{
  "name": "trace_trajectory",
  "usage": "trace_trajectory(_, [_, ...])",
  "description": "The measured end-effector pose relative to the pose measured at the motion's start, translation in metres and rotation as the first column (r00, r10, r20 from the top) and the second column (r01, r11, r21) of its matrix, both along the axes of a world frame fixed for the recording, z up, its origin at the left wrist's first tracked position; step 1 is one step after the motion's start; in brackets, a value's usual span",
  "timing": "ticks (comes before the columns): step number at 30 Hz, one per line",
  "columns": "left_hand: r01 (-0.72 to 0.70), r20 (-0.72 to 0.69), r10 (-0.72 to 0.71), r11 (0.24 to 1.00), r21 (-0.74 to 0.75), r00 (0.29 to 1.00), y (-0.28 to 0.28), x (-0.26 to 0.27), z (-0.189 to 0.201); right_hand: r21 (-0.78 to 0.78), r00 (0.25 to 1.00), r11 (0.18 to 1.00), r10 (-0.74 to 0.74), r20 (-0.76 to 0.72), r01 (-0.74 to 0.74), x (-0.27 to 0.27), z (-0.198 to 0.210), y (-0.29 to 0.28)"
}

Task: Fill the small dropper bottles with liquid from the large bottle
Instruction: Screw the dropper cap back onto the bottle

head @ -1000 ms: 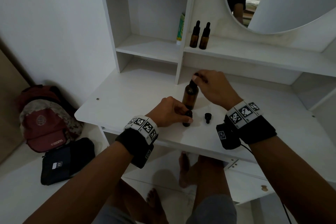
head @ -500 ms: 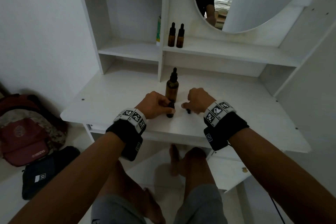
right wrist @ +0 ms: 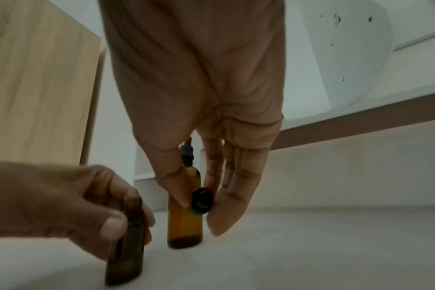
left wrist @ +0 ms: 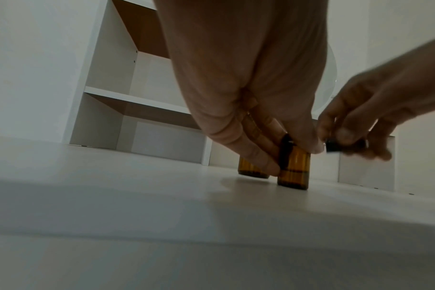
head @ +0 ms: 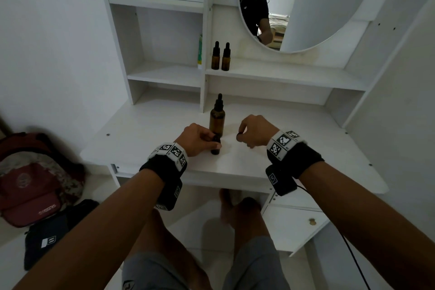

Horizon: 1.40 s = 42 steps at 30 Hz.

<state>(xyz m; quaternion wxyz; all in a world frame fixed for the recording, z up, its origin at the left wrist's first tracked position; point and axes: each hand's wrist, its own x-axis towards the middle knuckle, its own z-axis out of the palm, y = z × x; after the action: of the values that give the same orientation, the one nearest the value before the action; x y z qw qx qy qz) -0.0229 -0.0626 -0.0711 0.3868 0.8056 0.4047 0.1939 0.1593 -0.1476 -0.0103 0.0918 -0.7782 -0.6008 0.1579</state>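
Observation:
A small amber bottle [head: 215, 146] [left wrist: 294, 170] [right wrist: 127, 241] stands uncapped on the white desk [head: 141, 139], and my left hand [head: 200, 138] [left wrist: 281, 157] grips it near the top. Just right of it my right hand [head: 244, 135] [right wrist: 199, 200] pinches a small black cap [head: 239, 136] [left wrist: 332, 146] [right wrist: 202, 200] between thumb and forefinger, lifted off the desk. Behind the small bottle stands the large amber bottle [head: 217, 117] [right wrist: 185, 215] with its black dropper top on. Two more small dropper bottles [head: 220, 56] stand capped on the shelf above.
A shelf unit with a round mirror [head: 306, 2] rises behind the desk. A green-and-white tube [head: 200, 54] leans in the left shelf bay. A red backpack [head: 30, 179] and a dark pouch [head: 51, 233] lie on the floor at the left.
My right hand left the large bottle's dropper top, came down to the desk, picked up the small black cap and lifted it. My left hand stayed on the small bottle.

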Motion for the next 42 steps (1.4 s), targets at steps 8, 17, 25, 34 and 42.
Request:
trace_trajectory(8, [0.009, -0.007, -0.009, 1.000, 0.023, 1.000, 0.000, 0.001, 0.000, -0.018, 0.970, 0.971, 0.237, -0.045, -0.238, -0.016, 0.035, -0.017])
trace_trajectory(17, [0.021, 0.010, -0.021, 0.999, 0.035, 1.000, 0.001, 0.001, -0.002, -0.049, 0.961, 0.964, 0.263, 0.084, -0.260, -0.028, 0.037, -0.010])
trace_trajectory(25, [0.029, 0.035, -0.029, 0.999, 0.013, 0.999, 0.003, 0.000, -0.004, -0.061, 0.950, 0.957, 0.290, 0.118, -0.284, -0.030, 0.042, -0.001])
trace_trajectory(34, [0.027, 0.081, -0.022, 0.998, -0.052, 0.996, 0.005, -0.001, -0.008, -0.035, 0.891, 0.912, 0.406, 0.204, -0.408, -0.042, 0.043, 0.010])
trace_trajectory(42, [0.009, 0.046, -0.006, 0.999, -0.051, 0.999, 0.010, 0.002, -0.010, -0.147, 0.886, 0.911, 0.410, 0.216, -0.386, -0.052, 0.039, 0.024])
